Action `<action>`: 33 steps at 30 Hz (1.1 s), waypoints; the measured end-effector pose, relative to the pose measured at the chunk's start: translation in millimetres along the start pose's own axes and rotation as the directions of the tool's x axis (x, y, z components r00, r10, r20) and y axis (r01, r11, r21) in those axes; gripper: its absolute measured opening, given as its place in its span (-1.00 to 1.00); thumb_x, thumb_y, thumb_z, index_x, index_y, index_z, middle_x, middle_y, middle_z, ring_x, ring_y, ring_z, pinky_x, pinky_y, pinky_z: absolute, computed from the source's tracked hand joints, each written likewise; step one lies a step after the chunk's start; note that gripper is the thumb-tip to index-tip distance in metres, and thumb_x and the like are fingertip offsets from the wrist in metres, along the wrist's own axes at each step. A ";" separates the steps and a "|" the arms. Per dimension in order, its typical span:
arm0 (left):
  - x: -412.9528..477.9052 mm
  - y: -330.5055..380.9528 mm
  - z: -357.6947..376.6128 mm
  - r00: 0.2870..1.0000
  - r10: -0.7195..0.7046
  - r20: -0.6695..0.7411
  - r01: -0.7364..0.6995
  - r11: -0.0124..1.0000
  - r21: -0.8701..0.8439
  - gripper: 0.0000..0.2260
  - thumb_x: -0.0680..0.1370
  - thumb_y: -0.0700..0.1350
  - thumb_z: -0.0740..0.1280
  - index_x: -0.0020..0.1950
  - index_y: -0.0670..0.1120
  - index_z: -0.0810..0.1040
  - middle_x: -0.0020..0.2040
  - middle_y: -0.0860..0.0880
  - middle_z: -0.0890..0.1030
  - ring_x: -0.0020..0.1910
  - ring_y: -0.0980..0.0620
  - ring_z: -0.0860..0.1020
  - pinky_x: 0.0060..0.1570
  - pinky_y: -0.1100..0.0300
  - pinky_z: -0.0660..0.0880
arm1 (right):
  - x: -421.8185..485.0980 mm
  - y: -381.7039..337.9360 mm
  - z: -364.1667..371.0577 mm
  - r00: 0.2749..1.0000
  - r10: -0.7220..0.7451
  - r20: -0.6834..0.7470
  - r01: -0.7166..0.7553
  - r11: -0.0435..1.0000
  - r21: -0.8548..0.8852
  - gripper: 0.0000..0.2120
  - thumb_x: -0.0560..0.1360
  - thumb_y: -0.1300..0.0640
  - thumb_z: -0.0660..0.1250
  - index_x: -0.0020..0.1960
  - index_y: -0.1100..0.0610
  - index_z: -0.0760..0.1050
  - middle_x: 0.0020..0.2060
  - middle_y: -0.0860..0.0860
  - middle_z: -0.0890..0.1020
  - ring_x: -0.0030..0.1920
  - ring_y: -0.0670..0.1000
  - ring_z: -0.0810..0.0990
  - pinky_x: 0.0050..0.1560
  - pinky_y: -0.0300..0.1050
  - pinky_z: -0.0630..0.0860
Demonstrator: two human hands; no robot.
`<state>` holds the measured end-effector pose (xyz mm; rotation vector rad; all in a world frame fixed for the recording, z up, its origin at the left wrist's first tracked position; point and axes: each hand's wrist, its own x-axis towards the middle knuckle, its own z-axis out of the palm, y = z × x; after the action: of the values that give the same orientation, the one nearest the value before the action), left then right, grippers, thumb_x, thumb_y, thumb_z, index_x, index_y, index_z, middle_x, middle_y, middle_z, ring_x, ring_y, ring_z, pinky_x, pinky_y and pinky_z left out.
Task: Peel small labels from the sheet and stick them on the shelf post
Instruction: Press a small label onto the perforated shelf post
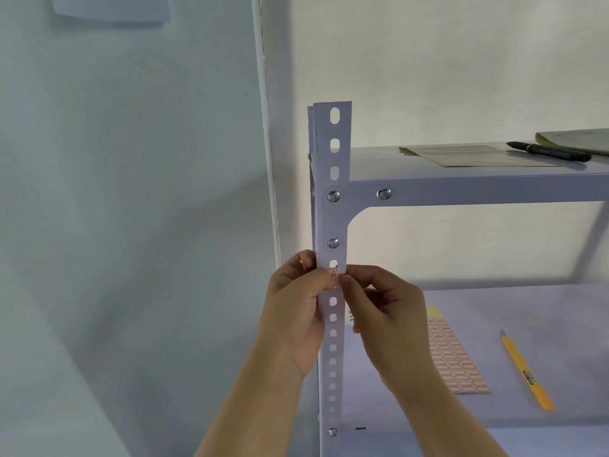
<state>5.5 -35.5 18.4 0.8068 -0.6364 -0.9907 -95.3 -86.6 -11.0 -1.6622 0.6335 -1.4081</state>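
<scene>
Your left hand (296, 308) wraps around the shelf post (343, 143) from the left, fingers curled behind it and the thumb lying across the front face, just below the corner bracket (334, 219) with its screws. Under that thumb sits a small label (334, 274), white with red edging and a dark mark on it, lying across the front of the post over one of its slotted holes. Your right hand (385, 318) comes in from the right, thumb and forefinger closed narrowly on the label's right end at the post's edge; the other fingers are folded loosely below. The label sheet (456, 361), rows of red-edged stickers, lies flat on the lower shelf (527, 301) just right of your right wrist. Further right on the same shelf lies a yellow cutter (525, 371), apart from the sheet. On the upper shelf (461, 188), far right, a black marker (548, 150) rests across a flat paper (478, 157), with a notepad (576, 138) beyond it. A pale wall stands to the left of the post.
</scene>
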 end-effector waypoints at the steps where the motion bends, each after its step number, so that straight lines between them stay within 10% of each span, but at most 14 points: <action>1: -1.0 -0.7 -1.3 1.000 0.011 0.014 -0.011 1.000 0.000 -0.87 0.51 -0.45 0.21 0.04 -0.37 0.47 -0.05 -0.24 0.63 -0.10 -0.20 0.52 -0.23 0.03 0.53 | -0.1 -0.5 -0.5 1.000 -0.011 0.000 0.011 1.000 -0.018 -0.80 0.54 0.25 0.38 -0.06 -0.01 0.72 -0.35 -0.15 0.68 -0.48 -0.08 0.47 -0.42 -0.06 0.50; 10: -9.1 -7.0 -12.6 0.966 0.256 -0.032 -0.238 0.932 0.275 -0.89 0.48 -0.30 0.40 -0.18 -0.12 0.54 -0.05 -0.17 0.70 -0.05 -0.12 0.64 -0.01 0.05 0.54 | 3.3 -12.7 -4.0 0.965 -0.259 -0.024 0.233 0.903 -0.361 -0.84 0.44 0.24 0.50 -0.01 0.06 0.68 -0.26 -0.22 0.65 -0.48 -0.18 0.47 -0.41 -0.51 0.31; 18: -14.0 -13.6 -21.9 0.596 0.786 0.166 -0.484 0.186 0.855 -0.90 0.43 -0.19 0.56 -0.13 -0.01 0.71 -0.15 0.09 0.66 -0.19 0.13 0.63 -0.22 0.34 0.55 | 3.2 -7.7 -2.5 0.967 -0.255 -0.025 0.233 0.918 -0.320 -0.85 0.44 0.25 0.49 -0.02 0.07 0.66 -0.23 -0.11 0.69 -0.50 -0.13 0.44 -0.40 -0.49 0.30; 27: -7.1 -12.9 -25.7 0.284 0.845 0.453 -0.398 -0.326 0.858 -0.91 0.51 -0.14 0.49 -0.18 -0.10 0.75 -0.28 0.01 0.73 -0.41 -0.01 0.65 -0.46 0.14 0.53 | 2.0 -3.4 -1.0 0.971 -0.235 -0.034 0.215 0.932 -0.293 -0.83 0.43 0.28 0.48 -0.05 0.05 0.66 -0.27 -0.24 0.64 -0.52 -0.13 0.39 -0.41 -0.47 0.28; 33: -5.6 -13.4 -24.1 0.225 0.802 0.553 -0.273 -0.492 0.826 -0.84 0.53 -0.17 0.43 -0.25 -0.09 0.71 -0.36 0.01 0.68 -0.43 -0.05 0.60 -0.44 0.14 0.50 | 3.3 -1.0 -2.0 0.967 -0.252 -0.028 0.236 0.934 -0.269 -0.86 0.45 0.25 0.49 -0.04 0.07 0.66 -0.27 -0.24 0.62 -0.50 -0.11 0.41 -0.40 -0.44 0.31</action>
<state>15.6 -27.5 -6.7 1.4234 -1.1959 1.2354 -96.6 -89.3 -8.4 -1.9686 0.6925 -1.6127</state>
